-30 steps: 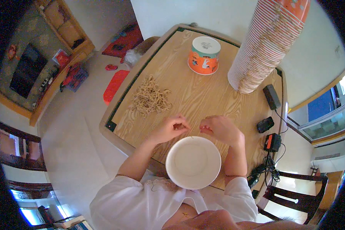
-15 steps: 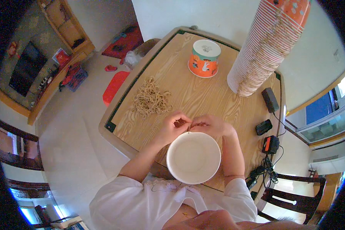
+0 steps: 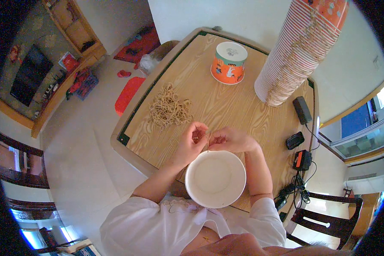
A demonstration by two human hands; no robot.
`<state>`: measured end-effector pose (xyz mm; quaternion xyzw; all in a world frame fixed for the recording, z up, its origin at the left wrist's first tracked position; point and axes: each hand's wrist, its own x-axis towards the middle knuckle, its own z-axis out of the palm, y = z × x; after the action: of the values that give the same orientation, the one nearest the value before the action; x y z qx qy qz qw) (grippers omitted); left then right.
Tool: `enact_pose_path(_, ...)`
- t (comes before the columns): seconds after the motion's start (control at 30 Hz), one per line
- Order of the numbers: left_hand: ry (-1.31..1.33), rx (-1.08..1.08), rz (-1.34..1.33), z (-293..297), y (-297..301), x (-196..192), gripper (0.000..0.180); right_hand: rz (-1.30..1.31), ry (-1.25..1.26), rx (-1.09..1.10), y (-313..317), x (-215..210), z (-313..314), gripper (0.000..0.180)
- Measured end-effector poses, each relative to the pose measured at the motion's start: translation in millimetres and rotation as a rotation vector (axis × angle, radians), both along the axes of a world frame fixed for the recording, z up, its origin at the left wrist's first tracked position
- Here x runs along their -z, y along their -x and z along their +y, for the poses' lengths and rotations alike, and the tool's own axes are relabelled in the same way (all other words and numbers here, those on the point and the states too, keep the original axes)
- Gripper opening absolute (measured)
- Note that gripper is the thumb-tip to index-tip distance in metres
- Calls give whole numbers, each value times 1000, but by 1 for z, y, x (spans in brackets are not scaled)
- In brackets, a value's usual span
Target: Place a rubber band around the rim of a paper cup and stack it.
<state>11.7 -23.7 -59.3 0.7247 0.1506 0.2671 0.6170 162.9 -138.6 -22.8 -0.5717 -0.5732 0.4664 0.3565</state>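
Note:
A white paper tub [image 3: 215,179] sits close against my body at the table's near edge, its round mouth facing up. At its far rim my left hand [image 3: 193,141] and my right hand [image 3: 232,140] meet, fingertips pinched. A thin tan string [image 3: 208,145] runs between the fingertips to the rim; its ends are hidden by my fingers. Beyond my left hand lies a loose tangled heap of tan string [image 3: 170,107]. Farther back, an orange and green printed paper tub [image 3: 228,66] stands upside down.
A tall leaning stack of nested paper tubs [image 3: 292,57], with tan string along its side, rises at the back right of the wooden table [image 3: 243,109]. Black power adapters [image 3: 302,110] and tangled cables [image 3: 300,190] lie along the right edge. A dark chair [image 3: 328,219] stands at right.
My hands have drawn slightly apart, and my left fingers have tipped upward. The white tub has shifted a little toward me.

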Motion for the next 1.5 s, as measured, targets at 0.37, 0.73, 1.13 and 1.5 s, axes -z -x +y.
enact_pose_path(0.37,277,272,230,12,10,16,10,-163,10,361,6,8,1,10)
enact_pose_path(0.73,-90,500,214,7,14,1,25,-228,-23,344,1,-1,-6,11)
enact_pose_path(1.13,-268,489,104,8,16,14,13,-348,-46,366,-4,-21,-23,13)
enact_pose_path(1.5,-317,566,3,35,12,14,20,-585,-87,325,6,-17,-24,12)
